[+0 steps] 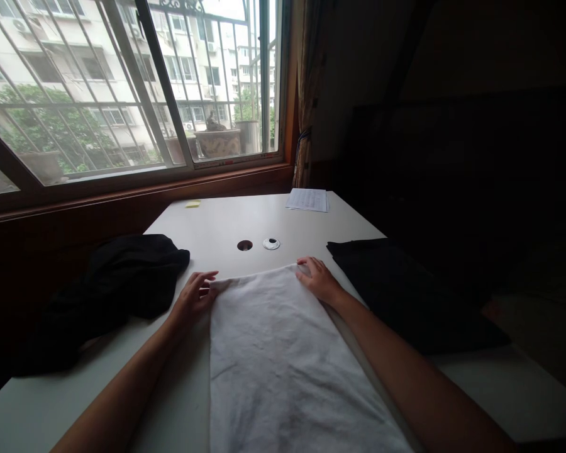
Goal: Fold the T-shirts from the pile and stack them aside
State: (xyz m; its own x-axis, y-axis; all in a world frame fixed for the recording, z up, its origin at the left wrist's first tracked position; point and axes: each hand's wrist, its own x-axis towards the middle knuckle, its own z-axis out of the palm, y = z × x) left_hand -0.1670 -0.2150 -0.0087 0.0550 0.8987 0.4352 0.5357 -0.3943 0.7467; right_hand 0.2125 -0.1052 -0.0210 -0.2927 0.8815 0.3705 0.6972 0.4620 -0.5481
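A white cloth (273,352), perhaps a folded garment, lies lengthwise on the white table (207,220) and runs out of the bottom of the view. Its surface is lightly wrinkled. At its far left corner, my left hand (198,292) is closed, fingertips on the cloth's edge and the index finger stretched a little over it. My right hand (318,280) pinches the far right corner, with the fingers bent over the edge. Whatever part of the cloth lies under the fingertips is hidden.
A crumpled black cloth (122,277) lies on the left, and flatter dark fabric (405,296) on the right. Beyond the white cloth are a round table hole (244,246) and a white cap (271,243). Papers (307,199) and a yellow note (193,204) lie near the far edge.
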